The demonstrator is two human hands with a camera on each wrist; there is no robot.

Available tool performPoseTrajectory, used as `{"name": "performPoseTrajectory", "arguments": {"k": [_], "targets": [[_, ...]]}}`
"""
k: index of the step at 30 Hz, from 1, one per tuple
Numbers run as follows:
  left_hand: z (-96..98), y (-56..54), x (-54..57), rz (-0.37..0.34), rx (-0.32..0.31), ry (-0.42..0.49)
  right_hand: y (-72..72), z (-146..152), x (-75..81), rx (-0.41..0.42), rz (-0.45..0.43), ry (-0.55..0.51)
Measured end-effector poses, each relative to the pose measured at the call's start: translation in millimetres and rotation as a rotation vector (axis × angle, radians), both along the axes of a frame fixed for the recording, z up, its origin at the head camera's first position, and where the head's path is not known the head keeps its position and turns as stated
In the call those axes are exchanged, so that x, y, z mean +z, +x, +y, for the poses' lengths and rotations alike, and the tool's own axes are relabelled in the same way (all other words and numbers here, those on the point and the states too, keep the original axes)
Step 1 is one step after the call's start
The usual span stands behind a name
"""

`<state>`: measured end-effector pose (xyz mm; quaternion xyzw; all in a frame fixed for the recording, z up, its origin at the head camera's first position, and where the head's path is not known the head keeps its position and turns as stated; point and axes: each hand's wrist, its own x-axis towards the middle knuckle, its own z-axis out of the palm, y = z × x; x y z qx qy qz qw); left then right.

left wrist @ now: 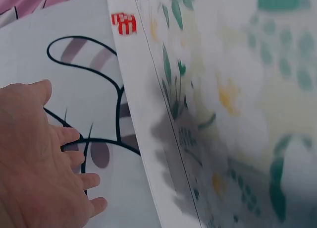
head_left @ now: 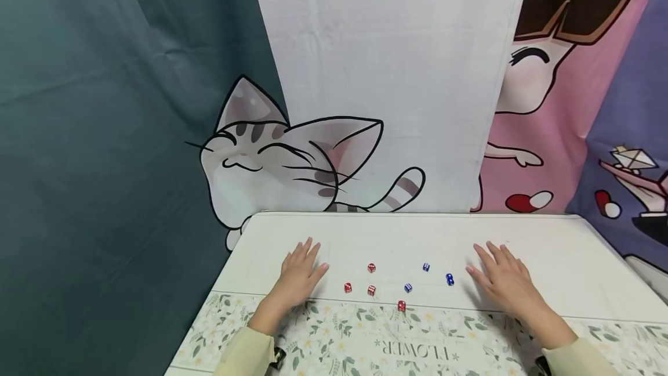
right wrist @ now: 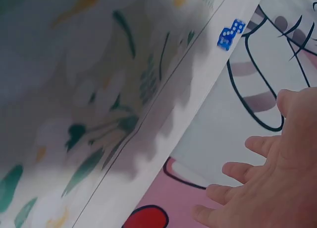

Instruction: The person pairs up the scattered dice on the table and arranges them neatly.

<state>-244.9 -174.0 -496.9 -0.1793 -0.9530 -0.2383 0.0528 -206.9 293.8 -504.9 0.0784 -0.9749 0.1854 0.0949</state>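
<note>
Several red dice lie on the white tabletop in the head view: a far red die point(head_left: 371, 268), a left red die point(head_left: 348, 288), a middle one and a near red die point(head_left: 401, 306) on the flowered edge. Blue dice lie to their right: one blue die point(head_left: 426, 267), a nearer blue die point(head_left: 408, 288) and a touching pair of blue dice point(head_left: 450, 279), also visible in the right wrist view. My left hand point(head_left: 297, 276) hovers left of the red dice, fingers spread. Right of the blue pair, my right hand point(head_left: 506, 280) is held with fingers extended. Both hands hold nothing.
A flowered cloth point(head_left: 417, 329) with the word FLOWER covers the near part of the table. Behind the table hangs a backdrop curtain point(head_left: 396, 74) with a cartoon cat. A dark green curtain point(head_left: 104, 190) hangs along the left side.
</note>
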Motion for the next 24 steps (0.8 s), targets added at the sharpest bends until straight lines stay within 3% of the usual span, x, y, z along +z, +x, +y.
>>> {"name": "performPoseTrajectory", "arguments": {"k": [20, 24], "targets": [[40.9, 19.3, 6.9, 0.024, -0.163, -0.044, 13.7, -36, -2.8, 0.069, 0.086, -0.022], [47.5, 21.6, 5.6, 0.026, -0.188, -0.045, 15.2, -42, -3.1, 0.084, 0.071, -0.036]]}}
